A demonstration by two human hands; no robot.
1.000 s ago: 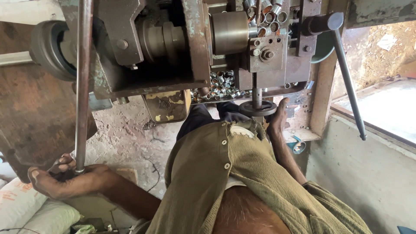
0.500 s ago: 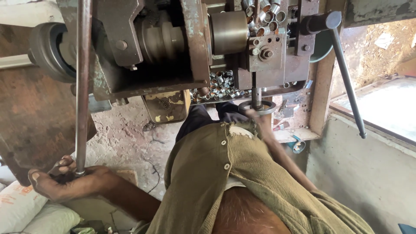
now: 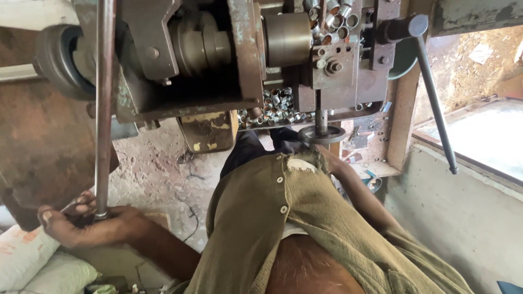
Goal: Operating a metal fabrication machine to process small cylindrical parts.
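While an olive button-up shirt (image 3: 305,218) fills the near foreground, the left hand (image 3: 87,223) closes its fingers around the lower end of a long steel rod (image 3: 102,109), which stands nearly upright and runs up out of view past the machine. White sacks (image 3: 32,261) lie just beside that hand. The right hand (image 3: 329,160) reaches forward to a small round handwheel (image 3: 321,134) on a short vertical spindle; it touches the wheel's near edge, though how far it is closed cannot be told. Beyond, a worn metal machine (image 3: 229,54) carries a heap of small shiny metal rings (image 3: 272,103), and a long dark lever (image 3: 433,103) slants down on the right.
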